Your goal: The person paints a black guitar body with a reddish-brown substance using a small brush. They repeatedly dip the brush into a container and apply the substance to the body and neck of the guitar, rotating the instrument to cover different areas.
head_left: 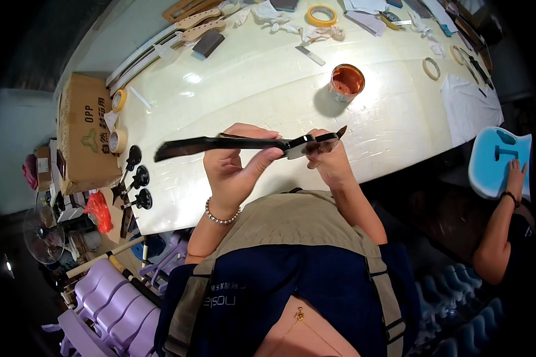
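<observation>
My left hand (pixel 235 169) is closed around a long, glossy black piece (pixel 187 147) with a flat blade-like left end and a wider, rounded right end. It is held level above the table's front edge. At that rounded end, my right hand (pixel 330 157) is closed, its fingertips partly hidden behind the piece. A brush-like tool with a pointed brown tip (pixel 342 131) sticks up from the right fingers; its handle cannot be made out. Beyond the right hand stands an open tin (pixel 346 83) of reddish-brown paste or paint on the white table (pixel 268 101).
Several black round-headed pieces (pixel 142 177) lie at the table's left edge beside a cardboard box (pixel 89 131). Guitar necks (pixel 190 27), tape rolls (pixel 322 15), a scraper blade (pixel 310 55) and crumpled paper lie at the back. At right, another person's hand (pixel 516 178) rests on a blue stool (pixel 485 160).
</observation>
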`<state>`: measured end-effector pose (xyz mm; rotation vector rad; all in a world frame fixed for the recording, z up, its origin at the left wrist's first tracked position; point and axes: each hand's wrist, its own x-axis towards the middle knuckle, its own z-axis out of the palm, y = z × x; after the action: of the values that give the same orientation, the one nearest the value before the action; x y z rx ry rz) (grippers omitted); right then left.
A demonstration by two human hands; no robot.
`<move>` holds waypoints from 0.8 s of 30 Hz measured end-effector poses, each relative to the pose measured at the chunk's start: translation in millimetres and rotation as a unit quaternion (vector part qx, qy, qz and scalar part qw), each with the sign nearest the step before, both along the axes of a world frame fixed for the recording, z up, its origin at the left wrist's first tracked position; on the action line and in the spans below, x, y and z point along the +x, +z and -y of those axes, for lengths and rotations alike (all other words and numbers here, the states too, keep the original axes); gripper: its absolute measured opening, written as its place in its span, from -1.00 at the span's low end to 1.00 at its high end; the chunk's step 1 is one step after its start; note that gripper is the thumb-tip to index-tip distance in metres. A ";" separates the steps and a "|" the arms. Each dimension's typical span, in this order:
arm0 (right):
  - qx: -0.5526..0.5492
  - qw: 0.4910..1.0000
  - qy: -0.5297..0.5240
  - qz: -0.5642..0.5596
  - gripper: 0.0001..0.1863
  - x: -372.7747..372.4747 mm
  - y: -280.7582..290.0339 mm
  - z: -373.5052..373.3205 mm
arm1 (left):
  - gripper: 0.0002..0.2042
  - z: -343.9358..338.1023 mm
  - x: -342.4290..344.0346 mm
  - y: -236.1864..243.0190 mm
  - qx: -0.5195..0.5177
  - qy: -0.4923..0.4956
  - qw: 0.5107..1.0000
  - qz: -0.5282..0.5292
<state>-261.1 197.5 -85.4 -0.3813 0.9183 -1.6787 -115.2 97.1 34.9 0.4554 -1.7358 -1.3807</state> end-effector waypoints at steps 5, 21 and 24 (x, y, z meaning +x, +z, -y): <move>0.016 1.000 -0.007 -0.008 -0.66 -10.0 25.0 -3.8 | -0.90 16.0 4.3 -19.5 0.187 0.116 0.975 -0.016; 0.004 0.993 0.079 0.083 -0.27 -18.5 32.8 -2.7 | -0.83 29.5 5.4 -33.4 0.321 0.179 0.930 -0.022; 0.006 0.994 0.073 0.084 -0.28 -18.1 34.1 -2.6 | -0.83 29.7 3.8 -32.2 0.317 0.176 0.932 -0.023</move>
<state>-279.2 200.1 -51.2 -0.2873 0.7576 -1.5457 -111.4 67.4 2.7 1.0220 -1.0616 -1.6417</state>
